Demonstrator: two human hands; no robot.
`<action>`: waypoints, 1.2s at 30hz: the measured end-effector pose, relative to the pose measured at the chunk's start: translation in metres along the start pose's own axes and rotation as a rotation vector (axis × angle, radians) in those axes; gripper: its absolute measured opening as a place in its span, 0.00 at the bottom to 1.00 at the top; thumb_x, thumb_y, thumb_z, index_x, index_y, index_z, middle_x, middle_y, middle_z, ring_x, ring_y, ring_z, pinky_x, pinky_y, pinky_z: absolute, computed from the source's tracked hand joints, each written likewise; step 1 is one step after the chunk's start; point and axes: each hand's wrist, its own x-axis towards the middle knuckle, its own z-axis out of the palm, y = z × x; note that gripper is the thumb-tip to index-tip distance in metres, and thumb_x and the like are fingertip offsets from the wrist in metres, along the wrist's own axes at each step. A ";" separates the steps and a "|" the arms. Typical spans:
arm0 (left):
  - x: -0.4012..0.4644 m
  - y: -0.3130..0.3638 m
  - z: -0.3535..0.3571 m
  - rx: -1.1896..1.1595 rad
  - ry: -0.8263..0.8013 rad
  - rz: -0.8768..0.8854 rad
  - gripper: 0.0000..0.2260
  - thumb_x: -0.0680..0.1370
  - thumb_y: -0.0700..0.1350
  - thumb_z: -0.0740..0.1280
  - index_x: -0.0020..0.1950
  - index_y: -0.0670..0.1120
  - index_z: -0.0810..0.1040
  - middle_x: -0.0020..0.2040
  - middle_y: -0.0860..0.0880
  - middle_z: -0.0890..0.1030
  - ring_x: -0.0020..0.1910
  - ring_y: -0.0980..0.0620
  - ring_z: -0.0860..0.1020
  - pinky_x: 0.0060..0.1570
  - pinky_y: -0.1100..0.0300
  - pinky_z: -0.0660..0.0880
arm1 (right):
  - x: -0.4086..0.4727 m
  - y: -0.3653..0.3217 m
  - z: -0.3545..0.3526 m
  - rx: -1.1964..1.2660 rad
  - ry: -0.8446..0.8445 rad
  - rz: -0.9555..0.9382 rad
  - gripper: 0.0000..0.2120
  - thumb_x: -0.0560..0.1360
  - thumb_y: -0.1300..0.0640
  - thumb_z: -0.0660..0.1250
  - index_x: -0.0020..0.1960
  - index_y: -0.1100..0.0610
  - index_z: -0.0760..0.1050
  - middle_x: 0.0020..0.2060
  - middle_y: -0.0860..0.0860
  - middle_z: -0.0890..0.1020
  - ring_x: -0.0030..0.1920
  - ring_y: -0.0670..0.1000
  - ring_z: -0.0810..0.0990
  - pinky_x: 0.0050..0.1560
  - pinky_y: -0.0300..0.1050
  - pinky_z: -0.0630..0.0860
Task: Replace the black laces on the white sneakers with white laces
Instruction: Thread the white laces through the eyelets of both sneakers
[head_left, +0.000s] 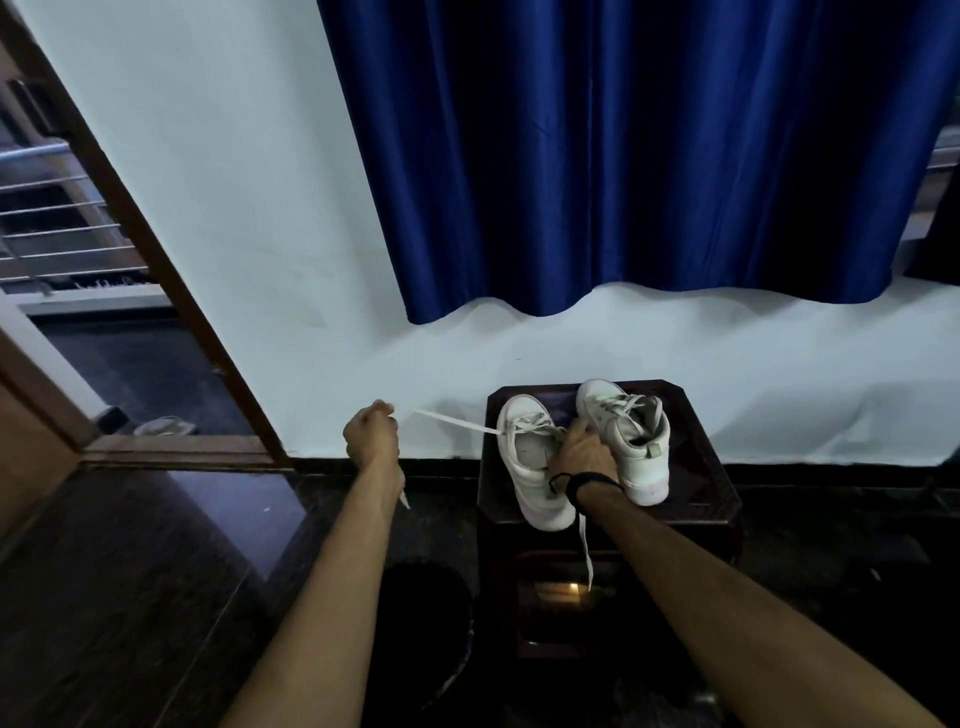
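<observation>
Two white sneakers stand side by side on a dark wooden stool (701, 467), toes toward the wall. The right sneaker (628, 431) is laced in white. My right hand (582, 457) grips the left sneaker (530, 467) at its tongue and opening. A white lace (457, 422) runs taut from that sneaker's front eyelets to my left hand (371, 431), which holds it in a closed fist out to the left; the lace end hangs below my wrist. Another white lace end (586, 545) dangles over the stool's front. A black band sits on my right wrist.
A blue curtain (623, 156) hangs on the white wall behind the stool. An open doorway with a wooden frame (171, 291) lies to the left, with a shoe (163, 427) on the floor outside. A dark round bin (423, 623) stands on the floor left of the stool.
</observation>
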 end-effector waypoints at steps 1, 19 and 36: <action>-0.001 0.007 -0.001 0.072 -0.048 -0.007 0.07 0.77 0.40 0.63 0.40 0.46 0.78 0.30 0.49 0.72 0.26 0.53 0.64 0.22 0.66 0.58 | 0.001 0.002 -0.003 -0.030 0.001 0.005 0.23 0.81 0.51 0.56 0.70 0.64 0.59 0.63 0.61 0.74 0.62 0.61 0.75 0.58 0.51 0.73; -0.058 -0.031 0.043 0.522 -0.437 0.461 0.16 0.73 0.29 0.57 0.51 0.38 0.82 0.48 0.42 0.85 0.50 0.45 0.83 0.55 0.57 0.75 | 0.015 0.025 -0.065 0.146 -0.276 -0.038 0.14 0.78 0.60 0.63 0.61 0.63 0.77 0.58 0.59 0.80 0.59 0.59 0.78 0.44 0.41 0.74; -0.044 -0.034 0.042 0.786 -0.592 0.221 0.14 0.77 0.48 0.68 0.61 0.46 0.80 0.58 0.48 0.81 0.59 0.50 0.78 0.58 0.60 0.71 | 0.018 0.017 -0.026 0.143 -0.014 -0.242 0.10 0.75 0.52 0.66 0.49 0.58 0.78 0.47 0.59 0.82 0.51 0.59 0.79 0.48 0.45 0.71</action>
